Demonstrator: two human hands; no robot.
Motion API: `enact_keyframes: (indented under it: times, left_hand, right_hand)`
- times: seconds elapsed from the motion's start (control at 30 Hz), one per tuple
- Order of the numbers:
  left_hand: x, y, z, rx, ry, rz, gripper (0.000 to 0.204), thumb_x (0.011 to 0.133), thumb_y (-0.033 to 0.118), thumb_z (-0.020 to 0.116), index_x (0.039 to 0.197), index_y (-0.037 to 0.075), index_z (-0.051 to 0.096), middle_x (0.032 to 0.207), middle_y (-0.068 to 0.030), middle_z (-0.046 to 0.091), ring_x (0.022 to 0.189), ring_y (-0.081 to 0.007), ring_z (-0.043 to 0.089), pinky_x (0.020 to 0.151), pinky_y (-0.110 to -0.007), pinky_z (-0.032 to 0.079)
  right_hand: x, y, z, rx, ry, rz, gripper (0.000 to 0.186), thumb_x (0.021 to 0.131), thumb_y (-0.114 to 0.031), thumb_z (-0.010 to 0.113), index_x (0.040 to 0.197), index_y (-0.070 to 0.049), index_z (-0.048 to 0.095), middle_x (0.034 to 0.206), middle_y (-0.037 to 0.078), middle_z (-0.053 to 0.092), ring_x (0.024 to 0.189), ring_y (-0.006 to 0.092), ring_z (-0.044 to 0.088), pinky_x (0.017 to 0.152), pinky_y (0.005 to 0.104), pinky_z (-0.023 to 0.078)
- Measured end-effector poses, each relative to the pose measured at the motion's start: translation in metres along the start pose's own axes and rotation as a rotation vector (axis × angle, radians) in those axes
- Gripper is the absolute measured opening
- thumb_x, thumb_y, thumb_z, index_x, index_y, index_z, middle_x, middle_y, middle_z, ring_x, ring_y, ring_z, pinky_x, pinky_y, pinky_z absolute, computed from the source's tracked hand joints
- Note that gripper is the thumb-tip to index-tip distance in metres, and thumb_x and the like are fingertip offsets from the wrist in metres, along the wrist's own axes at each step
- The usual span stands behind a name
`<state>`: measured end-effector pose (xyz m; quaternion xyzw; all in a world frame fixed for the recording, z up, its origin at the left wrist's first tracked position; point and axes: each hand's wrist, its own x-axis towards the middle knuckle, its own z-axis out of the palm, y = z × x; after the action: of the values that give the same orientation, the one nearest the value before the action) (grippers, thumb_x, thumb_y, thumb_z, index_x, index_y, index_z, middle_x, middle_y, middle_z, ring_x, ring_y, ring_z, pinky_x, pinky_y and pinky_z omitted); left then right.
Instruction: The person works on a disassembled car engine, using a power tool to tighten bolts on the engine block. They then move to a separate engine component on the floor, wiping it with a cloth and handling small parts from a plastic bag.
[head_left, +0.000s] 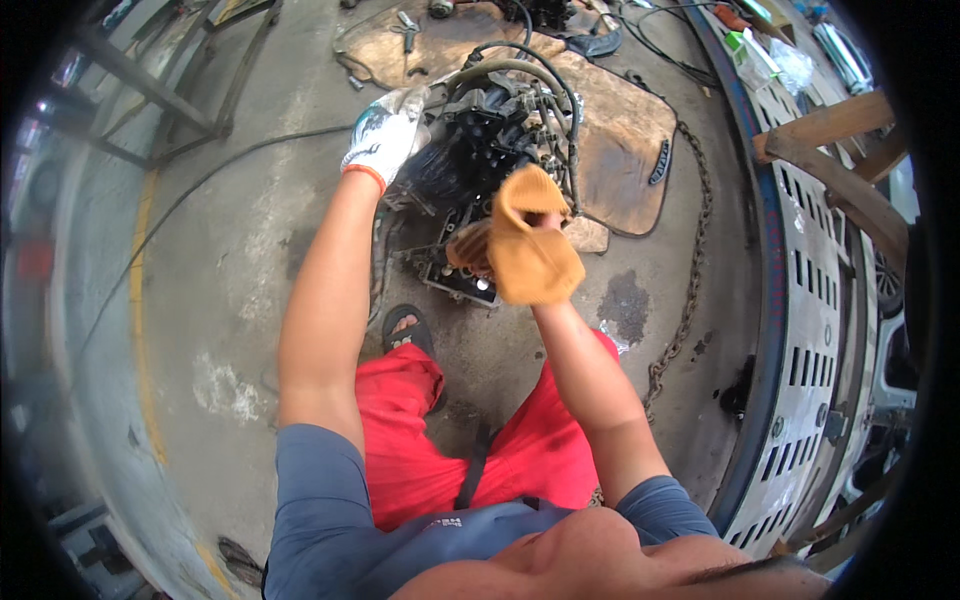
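A dark, greasy engine (480, 150) sits on the floor in front of me, with black hoses looping over its top. My left hand (385, 130), in a white glove with an orange cuff, is closed at the engine's upper left side. What its fingers grip is hidden, though a thin dark hose (270, 143) runs up to it from the left. In my right hand (547, 220) is a tan knitted cloth (535, 265) with a ribbed edge, held over the engine's near right part. The cloth covers most of that hand.
Stained brown boards (620, 150) lie under and beyond the engine, with a grey hand tool (406, 32) at the back. A rusty chain (697, 250) lies along the right, beside a slotted metal ramp (805, 300) and a wooden frame (840, 130). A metal stand (150, 85) is at the left.
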<state>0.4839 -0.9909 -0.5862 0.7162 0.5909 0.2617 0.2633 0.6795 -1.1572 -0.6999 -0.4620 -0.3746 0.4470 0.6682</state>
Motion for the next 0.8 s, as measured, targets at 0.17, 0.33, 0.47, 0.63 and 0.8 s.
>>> enact_keyframes:
  times: [0.17,0.33,0.47,0.63,0.8]
  left_hand:
    - [0.023,0.007,0.039,-0.180,-0.195,0.135,0.040,0.103,0.029,0.054,0.130,0.002,0.063,0.131,-0.0170,0.066,0.120,-0.0323,0.062,0.101,-0.040,0.048]
    - [0.035,0.002,0.031,-0.040,-0.255,0.329,0.039,0.104,0.031,0.050,0.122,0.001,0.066,0.129,-0.0181,0.065,0.117,-0.0332,0.062,0.098,-0.041,0.049]
    - [0.032,0.014,0.018,-0.182,-0.372,0.151,0.033,0.103,0.030,0.056,0.112,0.000,0.066,0.120,-0.0171,0.067,0.099,-0.0310,0.063,0.087,-0.042,0.052]
    - [0.027,0.015,0.023,-0.489,-0.403,0.004,0.043,0.102,0.040,0.057,0.117,0.001,0.067,0.121,-0.0203,0.067,0.105,-0.0336,0.064,0.088,-0.040,0.051]
    - [0.036,-0.002,0.044,-0.419,-0.222,0.152,0.055,0.100,0.048,0.056,0.116,-0.004,0.068,0.115,-0.0202,0.072,0.107,-0.0329,0.066,0.092,-0.040,0.049]
  right_hand:
    - [0.101,0.000,0.030,-0.369,0.077,-0.097,0.043,0.087,-0.033,0.079,0.111,0.000,0.065,0.097,0.018,0.073,0.088,0.0275,0.071,0.083,0.0372,0.054]
    - [0.102,-0.021,0.058,-0.982,0.250,-0.212,0.037,0.089,-0.034,0.071,0.100,0.001,0.069,0.090,0.026,0.072,0.088,0.0460,0.069,0.078,0.0481,0.055]
    - [0.094,-0.019,0.054,-0.922,0.232,-0.099,0.039,0.090,-0.034,0.069,0.098,0.004,0.070,0.091,0.029,0.070,0.088,0.0473,0.068,0.079,0.0489,0.055]
    - [0.085,-0.011,0.033,-1.009,0.173,-0.127,0.040,0.093,-0.037,0.066,0.096,0.002,0.071,0.090,0.028,0.070,0.091,0.0458,0.068,0.083,0.0510,0.053]
    - [0.112,-0.046,0.046,-1.070,0.209,-0.040,0.051,0.094,-0.051,0.062,0.091,-0.002,0.073,0.086,0.024,0.071,0.085,0.0434,0.069,0.079,0.0506,0.054]
